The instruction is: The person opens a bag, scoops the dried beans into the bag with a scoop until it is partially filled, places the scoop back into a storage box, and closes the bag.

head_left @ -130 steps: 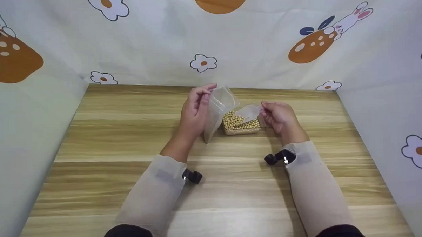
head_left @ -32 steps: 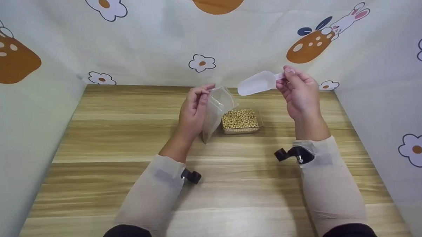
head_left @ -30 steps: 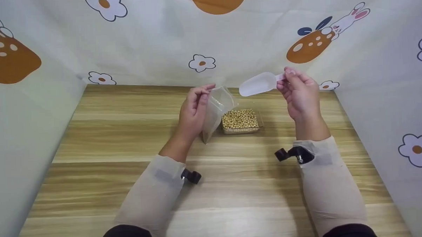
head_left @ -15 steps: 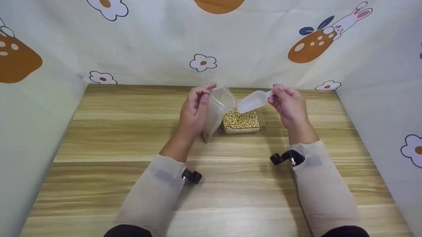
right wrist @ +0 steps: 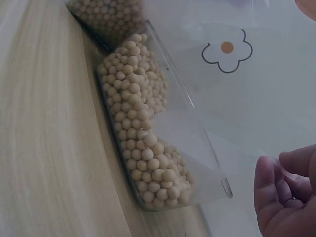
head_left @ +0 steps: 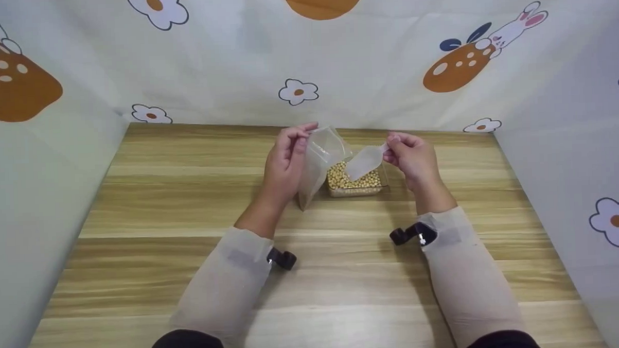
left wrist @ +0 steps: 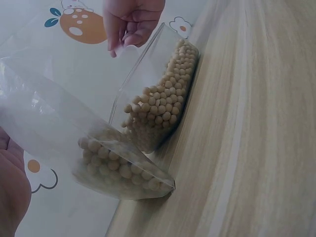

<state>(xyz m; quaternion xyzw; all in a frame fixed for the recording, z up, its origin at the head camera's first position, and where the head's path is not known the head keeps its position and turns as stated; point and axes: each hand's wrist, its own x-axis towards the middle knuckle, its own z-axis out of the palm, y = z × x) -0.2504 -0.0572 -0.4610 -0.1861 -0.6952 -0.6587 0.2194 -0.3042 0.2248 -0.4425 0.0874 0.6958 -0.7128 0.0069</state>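
Observation:
My left hand [head_left: 284,164] holds a clear zip bag [head_left: 317,166] upright by its side, its mouth spread toward the right. Soybeans [left wrist: 121,168] fill the bag's lower part in the left wrist view. Close to its right stands a clear rectangular container [head_left: 384,180] with soybeans [head_left: 340,177] in it. Between thumb and fingers, my right hand [head_left: 416,160] pinches the handle of a translucent white scoop [head_left: 364,162]. The scoop tilts down to the left, its tip among the container's beans; in the right wrist view its blade [right wrist: 177,126] lies inside the walls.
Everything stands near the back of a wood-grain table [head_left: 333,276]. A pale printed cloth [head_left: 223,69] rises right behind the bag and container, with more walls at both sides. A black wrist camera [head_left: 281,258] sits on the left sleeve, another [head_left: 412,234] on the right.
The scoop was in the beans first, then raised above the container and bag about a second ago. Since then my right hand has lowered it left into the beans. The left hand has stayed still.

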